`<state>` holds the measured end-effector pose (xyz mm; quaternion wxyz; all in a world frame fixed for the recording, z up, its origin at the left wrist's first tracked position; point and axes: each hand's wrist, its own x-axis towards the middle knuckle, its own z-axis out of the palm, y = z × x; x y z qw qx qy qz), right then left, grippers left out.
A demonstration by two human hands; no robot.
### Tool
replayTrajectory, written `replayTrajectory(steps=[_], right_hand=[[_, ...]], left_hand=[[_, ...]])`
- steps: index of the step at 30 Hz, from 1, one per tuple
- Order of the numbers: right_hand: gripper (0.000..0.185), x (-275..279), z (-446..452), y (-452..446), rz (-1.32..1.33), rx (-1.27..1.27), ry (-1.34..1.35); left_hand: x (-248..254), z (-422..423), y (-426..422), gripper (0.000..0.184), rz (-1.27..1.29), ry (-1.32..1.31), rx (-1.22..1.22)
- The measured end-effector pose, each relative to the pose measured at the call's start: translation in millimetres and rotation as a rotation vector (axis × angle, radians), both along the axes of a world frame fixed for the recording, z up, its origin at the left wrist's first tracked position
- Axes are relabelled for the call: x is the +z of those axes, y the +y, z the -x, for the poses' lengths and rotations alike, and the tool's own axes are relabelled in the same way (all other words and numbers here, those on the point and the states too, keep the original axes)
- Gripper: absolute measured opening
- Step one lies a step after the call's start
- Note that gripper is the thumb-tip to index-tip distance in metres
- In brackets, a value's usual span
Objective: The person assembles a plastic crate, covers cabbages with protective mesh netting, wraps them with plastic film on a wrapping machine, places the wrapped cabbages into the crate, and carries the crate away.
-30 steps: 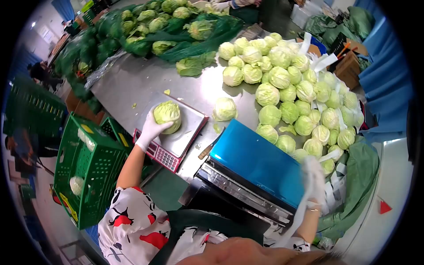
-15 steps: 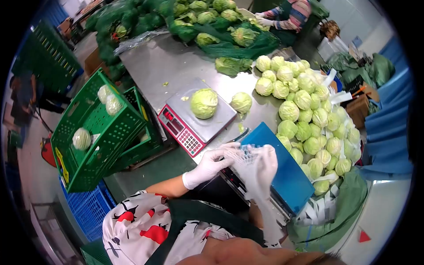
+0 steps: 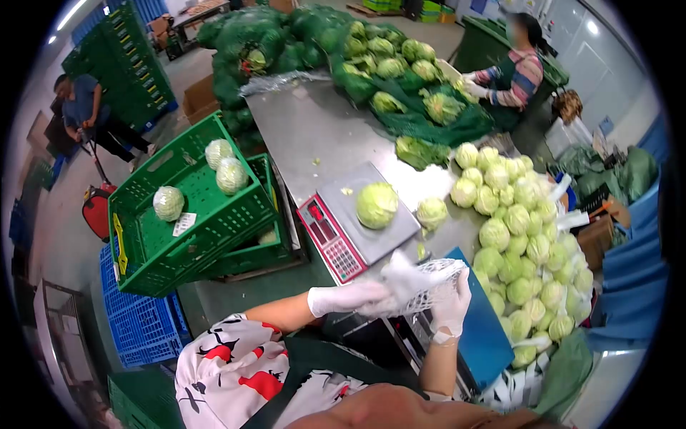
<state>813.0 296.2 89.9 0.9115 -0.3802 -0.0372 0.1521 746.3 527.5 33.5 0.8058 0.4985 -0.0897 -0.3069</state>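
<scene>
Right hand closed on the net; left hand at it, grip too blurred to tell. One cabbage sits on the scale.

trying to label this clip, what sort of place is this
Probably a vegetable packing room: trimmed cabbages are heaped on a steel table, one cabbage sits on a scale, and a green crate holds three wrapped ones.
</scene>
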Motion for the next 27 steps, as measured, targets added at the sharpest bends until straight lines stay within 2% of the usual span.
replayTrajectory(steps=[1,2,3,5,6,7,8,9,10,13,15,16,17,18,19,21,22,23,25,27], right_hand=[[0.040,-0.9,-4.5,7.9,-0.061,0.008,0.081],[0.040,-2.5,-7.5,11.3,-0.116,0.014,0.164],[0.039,-22.9,-10.1,7.5,0.302,-0.014,-0.045],[0.040,-32.2,-20.7,4.4,0.078,0.225,0.147],[0.035,-25.8,-31.8,14.1,0.290,0.332,0.065],[0.029,-6.7,-39.6,31.3,0.502,0.433,-0.015],[0.019,-19.3,-53.4,29.5,0.891,0.376,-0.036],[0.019,-50.0,-72.2,31.5,1.220,0.148,-0.277],[0.022,-69.4,-91.9,37.6,1.244,0.027,-0.276],[0.037,-91.4,-141.9,82.6,1.414,-0.364,-0.313],[0.036,-126.0,-180.0,103.2,1.256,-0.245,-0.364],[0.038,-155.3,-199.5,109.3,1.306,-0.188,-0.414],[0.040,-186.0,-220.1,114.6,1.354,-0.131,-0.466],[0.043,-198.9,-232.4,118.1,1.400,-0.073,-0.518],[0.046,-193.8,-233.1,122.9,1.301,-0.053,-0.423],[0.053,-170.0,-214.8,136.5,1.104,-0.016,-0.233],[0.061,-154.2,-198.8,139.2,1.135,-0.065,-0.319],[0.054,-151.9,-187.2,138.6,1.195,-0.069,-0.233],[0.049,-126.9,-161.2,122.7,1.567,-0.019,-0.557],[0.041,-78.5,-129.3,114.6,1.789,0.011,-0.749]], left_hand=[[3.5,-6.6,10.8,0.045,0.019,0.064,0.112],[18.1,-11.9,19.0,0.050,0.249,0.000,0.207],[25.9,-18.1,27.5,0.054,0.479,-0.064,0.295],[22.7,-22.9,55.1,0.056,0.613,0.002,0.296],[22.6,-22.7,64.8,0.058,0.611,-0.054,0.314],[23.1,-24.9,72.4,0.050,0.514,-0.064,0.365],[15.6,-33.3,81.6,0.043,0.202,-0.102,0.433],[-0.9,-46.3,89.2,0.036,-0.110,-0.134,0.489],[-28.3,-62.0,93.7,0.030,-0.305,-0.147,0.551],[-63.7,-117.2,88.2,0.039,-0.439,-0.278,1.149],[-84.5,-148.5,100.5,0.046,-0.578,-0.052,1.058],[-103.3,-164.6,104.6,0.050,-0.644,0.058,1.009],[-147.3,-187.3,107.3,0.059,-0.309,0.172,0.920],[-182.4,-207.9,102.4,0.060,-0.137,0.243,0.930],[-202.3,-220.3,97.0,0.061,0.035,0.312,0.934],[-189.3,-215.0,90.5,0.062,-0.051,0.303,1.047],[-183.2,-217.1,85.9,0.063,-0.092,0.292,1.098],[-192.5,-216.9,83.8,0.065,0.311,0.323,0.971],[-112.5,-174.3,72.9,0.056,0.785,0.325,0.534],[-97.0,-147.0,61.3,0.052,0.869,0.367,0.401]])
